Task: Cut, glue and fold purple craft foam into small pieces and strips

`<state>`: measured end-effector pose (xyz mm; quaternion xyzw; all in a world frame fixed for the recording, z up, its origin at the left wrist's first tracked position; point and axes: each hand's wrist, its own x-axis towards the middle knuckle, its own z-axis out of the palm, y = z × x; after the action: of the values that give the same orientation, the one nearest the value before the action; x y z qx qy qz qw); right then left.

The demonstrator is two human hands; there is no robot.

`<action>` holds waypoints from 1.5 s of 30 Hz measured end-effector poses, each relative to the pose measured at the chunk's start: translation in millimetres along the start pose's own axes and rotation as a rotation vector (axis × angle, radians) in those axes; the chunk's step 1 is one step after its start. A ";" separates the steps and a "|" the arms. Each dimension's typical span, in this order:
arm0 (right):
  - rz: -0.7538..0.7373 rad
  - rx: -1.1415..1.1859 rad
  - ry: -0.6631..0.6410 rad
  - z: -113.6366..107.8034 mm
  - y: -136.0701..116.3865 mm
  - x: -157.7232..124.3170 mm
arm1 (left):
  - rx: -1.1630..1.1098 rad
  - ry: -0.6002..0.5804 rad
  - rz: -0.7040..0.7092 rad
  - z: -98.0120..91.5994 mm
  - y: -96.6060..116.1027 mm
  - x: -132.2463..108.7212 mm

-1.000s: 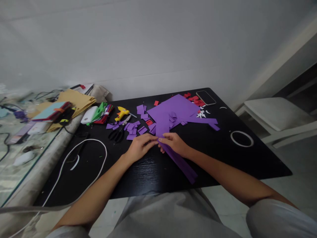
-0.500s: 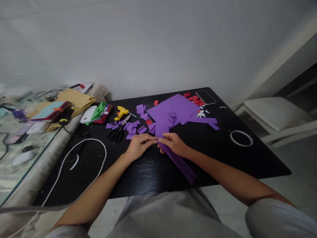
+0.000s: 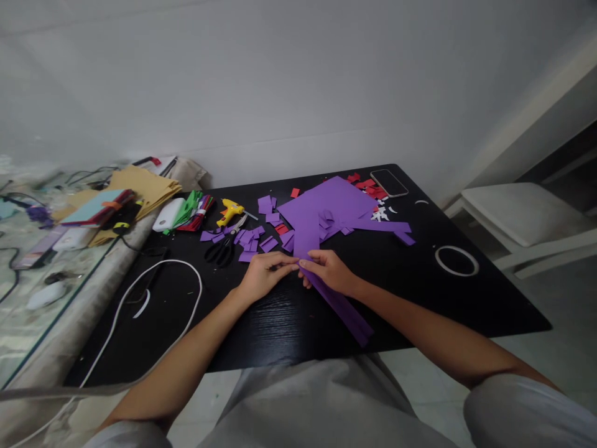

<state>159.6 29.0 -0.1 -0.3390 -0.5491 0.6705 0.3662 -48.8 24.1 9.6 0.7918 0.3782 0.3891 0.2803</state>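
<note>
A long purple paper strip (image 3: 342,308) slants toward the table's front edge, its upper end pinched in my right hand (image 3: 329,272). My left hand (image 3: 267,274) meets it there, thumb and forefinger closed on the strip's edge. Another wide purple strip (image 3: 306,235) runs up from behind my fingers to a large purple sheet (image 3: 338,196). Just beyond my left hand lie small cut purple pieces (image 3: 249,239), pliers (image 3: 222,249) with black handles and a yellow glue gun (image 3: 229,211). My fingers hide the pinched end.
On the black table (image 3: 396,280) are a white ring (image 3: 457,260), a phone (image 3: 389,183), red scraps (image 3: 368,186) and a looped white cable (image 3: 198,302). A glass-topped surface (image 3: 28,323) with clutter adjoins at left. A chair (image 3: 527,211) stands at right.
The view has shifted very slightly. Both hands keep the same pinch on the purple strip, with hardly any movement.
</note>
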 end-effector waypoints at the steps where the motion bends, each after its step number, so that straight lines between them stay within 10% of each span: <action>1: 0.003 0.007 -0.001 0.1 -0.1 0.1 | 0.001 0.000 0.000 0.0 -0.1 0.0; 34: -0.006 -0.020 0.020 0.1 2.6 0.7 | 0.001 -0.016 -0.012 -1.2 -2.1 0.7; 45: 0.006 -0.016 0.059 0.9 2.8 2.7 | -0.097 -0.147 -0.247 0.2 0.7 1.8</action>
<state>157.2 30.5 -2.9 -0.3630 -0.5423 0.6569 0.3777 -47.7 25.1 10.8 0.7511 0.4319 0.3104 0.3911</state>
